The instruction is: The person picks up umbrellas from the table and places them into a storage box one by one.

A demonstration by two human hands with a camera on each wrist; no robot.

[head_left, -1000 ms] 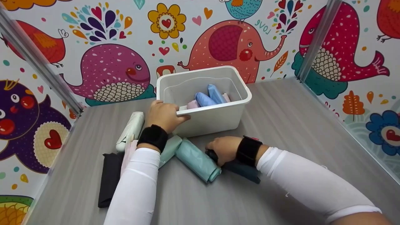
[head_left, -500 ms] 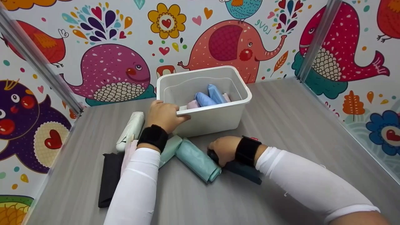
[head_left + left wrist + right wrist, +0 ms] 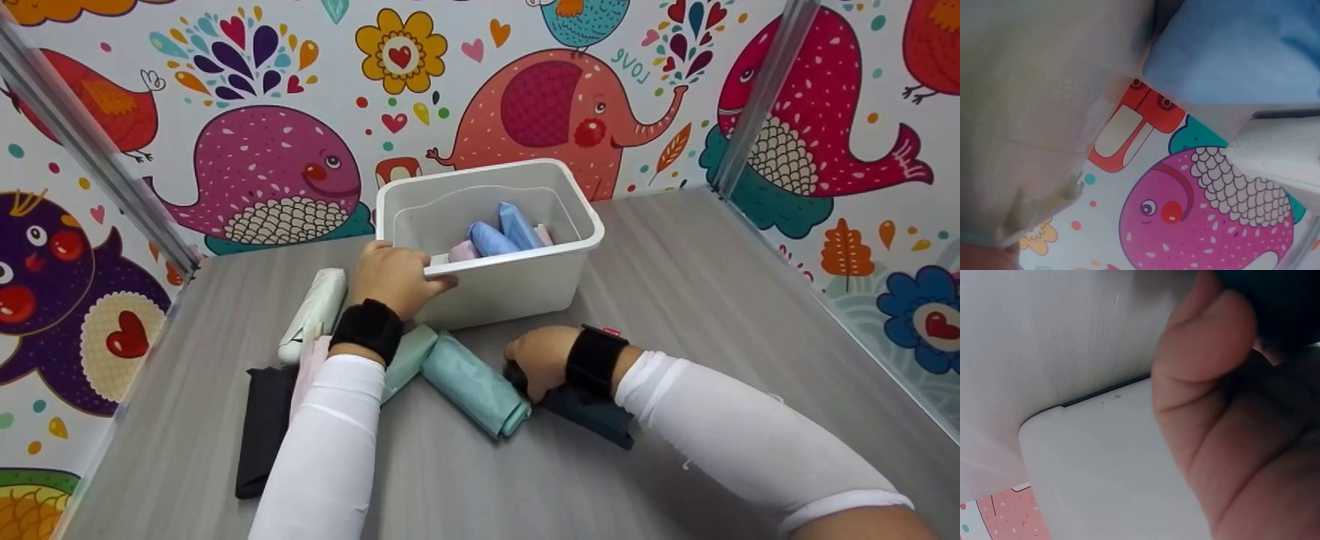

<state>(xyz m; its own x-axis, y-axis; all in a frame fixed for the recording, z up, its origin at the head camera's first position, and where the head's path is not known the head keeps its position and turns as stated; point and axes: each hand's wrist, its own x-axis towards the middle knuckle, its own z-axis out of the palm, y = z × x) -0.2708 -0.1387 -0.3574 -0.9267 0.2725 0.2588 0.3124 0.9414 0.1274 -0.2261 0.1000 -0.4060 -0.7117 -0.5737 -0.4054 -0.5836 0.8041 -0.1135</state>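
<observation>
My left hand (image 3: pixel 394 277) grips the near left corner of a white plastic bin (image 3: pixel 510 292), thumb outside the rim. Blue and pink rolled bundles (image 3: pixel 495 238) lie inside the bin. In front of it my right hand (image 3: pixel 541 360) holds a dark navy folded umbrella (image 3: pixel 589 412), its black end showing at the fingers. The right wrist view shows the thumb (image 3: pixel 1202 349) bent against dark fabric (image 3: pixel 1280 304). Just left of this hand lies a teal folded umbrella (image 3: pixel 472 382), beside a pale green one (image 3: pixel 411 360) partly behind my left forearm.
Left of my left arm lie a white folded umbrella (image 3: pixel 315 311), a pink one (image 3: pixel 306 375) mostly covered by the sleeve, and a black one (image 3: pixel 262 427). Patterned wall panels (image 3: pixel 285 172) with metal posts (image 3: pixel 761 105) border the grey table (image 3: pixel 675 255).
My right hand has shifted slightly right with the navy umbrella, whose far end has moved right and toward me. The left hand and the bin have stayed put.
</observation>
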